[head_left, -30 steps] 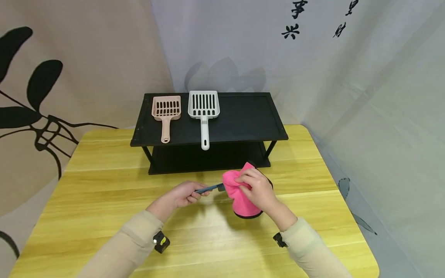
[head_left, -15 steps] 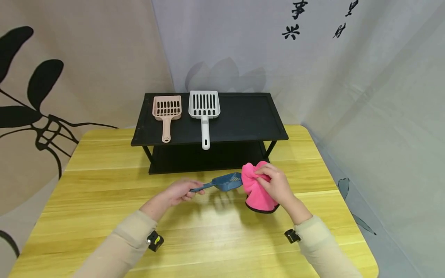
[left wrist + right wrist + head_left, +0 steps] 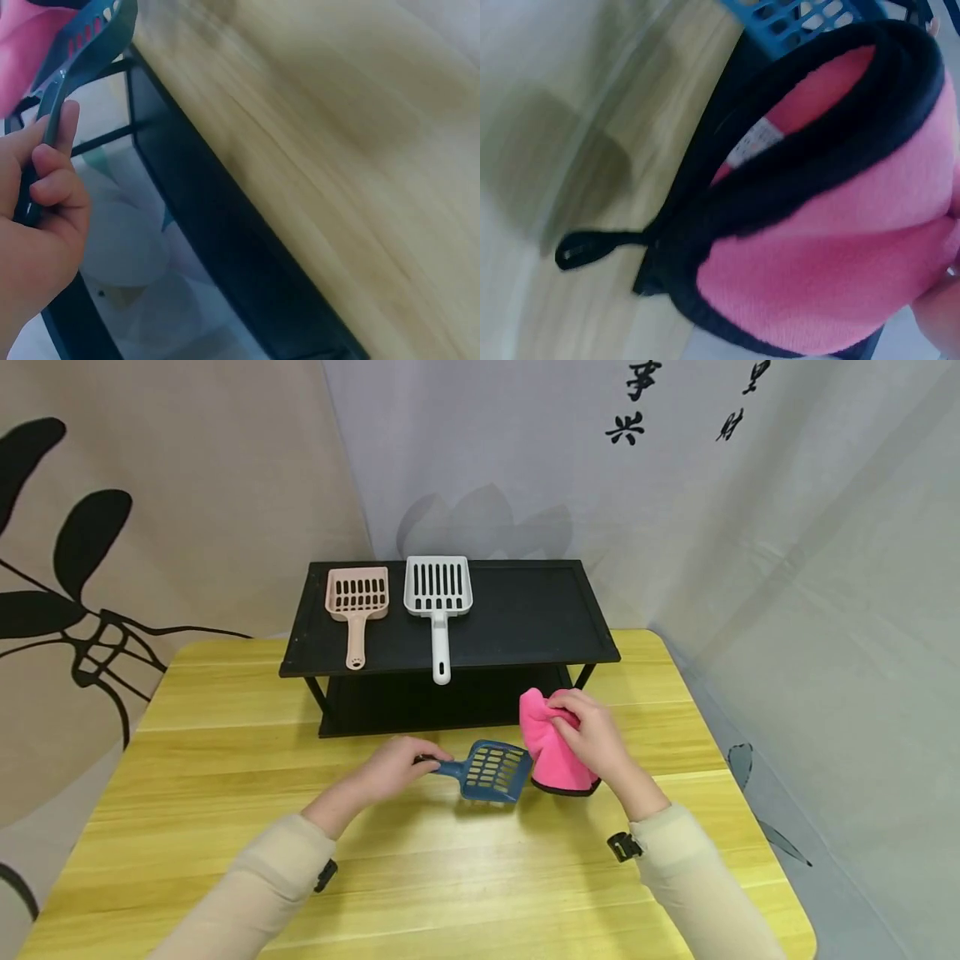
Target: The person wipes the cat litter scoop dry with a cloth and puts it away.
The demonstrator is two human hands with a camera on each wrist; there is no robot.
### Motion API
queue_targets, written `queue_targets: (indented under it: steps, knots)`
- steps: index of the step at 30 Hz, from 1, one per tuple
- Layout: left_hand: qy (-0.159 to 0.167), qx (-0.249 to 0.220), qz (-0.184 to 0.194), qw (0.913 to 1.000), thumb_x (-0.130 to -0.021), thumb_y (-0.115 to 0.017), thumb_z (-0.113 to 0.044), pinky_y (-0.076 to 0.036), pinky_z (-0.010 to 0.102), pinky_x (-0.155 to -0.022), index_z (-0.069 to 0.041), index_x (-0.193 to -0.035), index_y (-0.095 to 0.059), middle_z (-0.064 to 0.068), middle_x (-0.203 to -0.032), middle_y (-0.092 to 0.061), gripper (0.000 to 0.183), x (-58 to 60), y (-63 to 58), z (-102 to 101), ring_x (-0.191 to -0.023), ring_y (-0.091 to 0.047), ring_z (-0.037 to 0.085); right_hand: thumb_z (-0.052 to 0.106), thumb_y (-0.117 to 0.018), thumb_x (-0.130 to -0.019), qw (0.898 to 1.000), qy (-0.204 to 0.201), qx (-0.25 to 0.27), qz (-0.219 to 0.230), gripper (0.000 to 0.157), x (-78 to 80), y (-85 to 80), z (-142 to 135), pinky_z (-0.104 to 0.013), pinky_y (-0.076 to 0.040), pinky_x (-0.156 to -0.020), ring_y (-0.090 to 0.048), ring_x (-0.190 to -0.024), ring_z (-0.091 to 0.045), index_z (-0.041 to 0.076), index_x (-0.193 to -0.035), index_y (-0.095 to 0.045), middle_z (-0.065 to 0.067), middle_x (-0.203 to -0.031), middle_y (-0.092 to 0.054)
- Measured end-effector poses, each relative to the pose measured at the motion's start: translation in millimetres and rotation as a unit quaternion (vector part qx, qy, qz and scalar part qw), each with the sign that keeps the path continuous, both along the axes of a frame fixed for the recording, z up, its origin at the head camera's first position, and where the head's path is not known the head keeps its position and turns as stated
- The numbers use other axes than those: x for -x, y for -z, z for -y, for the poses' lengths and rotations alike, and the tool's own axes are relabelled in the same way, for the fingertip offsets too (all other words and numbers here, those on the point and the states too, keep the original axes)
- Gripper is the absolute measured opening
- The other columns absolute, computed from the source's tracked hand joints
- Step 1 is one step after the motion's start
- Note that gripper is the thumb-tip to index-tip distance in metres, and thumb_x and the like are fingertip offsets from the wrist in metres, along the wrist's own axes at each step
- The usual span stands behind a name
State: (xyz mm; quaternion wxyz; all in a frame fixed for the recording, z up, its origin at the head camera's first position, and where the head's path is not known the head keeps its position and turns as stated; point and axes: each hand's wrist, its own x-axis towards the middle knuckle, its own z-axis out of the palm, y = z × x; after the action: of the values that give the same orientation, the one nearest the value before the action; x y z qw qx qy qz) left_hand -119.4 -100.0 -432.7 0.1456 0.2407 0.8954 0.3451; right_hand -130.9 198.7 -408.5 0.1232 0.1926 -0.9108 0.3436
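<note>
My left hand (image 3: 397, 767) grips the handle of a blue slotted litter scoop (image 3: 495, 772), held above the table with its slotted face turned up to the head camera. In the left wrist view the fingers (image 3: 60, 180) curl round the thin handle. My right hand (image 3: 592, 735) pinches a bunched pink cloth (image 3: 555, 756) with black edging, just right of the scoop's head. The right wrist view shows the cloth's black hanging loop (image 3: 592, 247) and a white label (image 3: 755, 142) inside its fold. Whether cloth and scoop touch is unclear.
Behind the hands stands a black two-tier rack (image 3: 525, 618) on the wooden table (image 3: 420, 877). On its top tier lie a pink litter scoop (image 3: 357, 602) and a white litter scoop (image 3: 439, 593), their handles toward me. A printed curtain (image 3: 480, 460) hangs behind.
The cloth first covered the scoop's head; my right hand has drawn it off to the right, then slightly away from me. My left hand has turned the scoop so its slotted face shows.
</note>
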Motion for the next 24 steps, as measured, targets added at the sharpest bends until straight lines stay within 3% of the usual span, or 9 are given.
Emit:
queue_targets:
  steps: [6,10,18,21,24]
  knots:
    - [0.059,0.046,-0.132,0.9884,-0.089,-0.062,-0.009,-0.053,0.03,-0.078,-0.012,-0.105,-0.072,0.002,-0.101,-0.071,0.02,-3.0,-5.9,-6.6,-0.09,-0.066,0.015,0.002,-0.068,-0.082,0.991,-0.091,-0.098,0.024,0.02,-1.0,-3.2,22.5,-0.039,-0.052,-0.086,-0.063,-0.099,-0.025,0.006,-0.101,-0.07,-0.01,-0.103,-0.069]
    - [0.067,0.043,-0.162,0.9836,-0.088,-0.062,-0.009,-0.054,0.031,-0.08,-0.013,-0.105,-0.072,0.0,-0.102,-0.071,0.02,-4.6,-5.8,-6.9,-0.092,-0.066,0.015,0.004,-0.067,-0.083,0.982,-0.116,-0.139,0.052,0.019,-2.3,1.2,24.2,-0.037,-0.053,-0.084,-0.063,-0.094,-0.022,0.009,-0.102,-0.07,-0.008,-0.101,-0.069]
    - [0.028,-0.015,-0.117,0.9926,-0.088,-0.062,-0.009,-0.054,0.031,-0.079,-0.012,-0.104,-0.073,0.003,-0.102,-0.072,0.019,-2.0,0.3,6.7,-0.093,-0.067,0.018,0.002,-0.064,-0.085,0.986,-0.118,-0.102,0.067,0.016,1.8,10.9,2.4,-0.038,-0.053,-0.081,-0.062,-0.088,-0.023,0.007,-0.099,-0.068,-0.009,-0.097,-0.068]
    - [0.023,-0.043,-0.071,0.9963,-0.087,-0.063,-0.007,-0.053,0.027,-0.076,-0.011,-0.102,-0.073,0.005,-0.103,-0.071,0.019,-0.4,-0.7,14.9,-0.092,-0.066,0.017,0.001,-0.061,-0.087,0.989,-0.084,-0.039,0.114,0.014,4.8,13.1,-10.1,-0.035,-0.052,-0.079,-0.059,-0.086,-0.022,0.006,-0.099,-0.066,-0.01,-0.097,-0.066]
    - [0.041,-0.065,-0.032,0.9965,-0.087,-0.063,-0.008,-0.051,0.022,-0.074,-0.012,-0.101,-0.073,0.004,-0.103,-0.071,0.018,0.0,-4.4,19.3,-0.088,-0.064,0.012,0.002,-0.057,-0.09,0.981,-0.043,0.046,0.182,0.015,9.1,13.4,-19.5,-0.03,-0.049,-0.074,-0.054,-0.083,-0.021,0.006,-0.103,-0.064,-0.013,-0.098,-0.063]
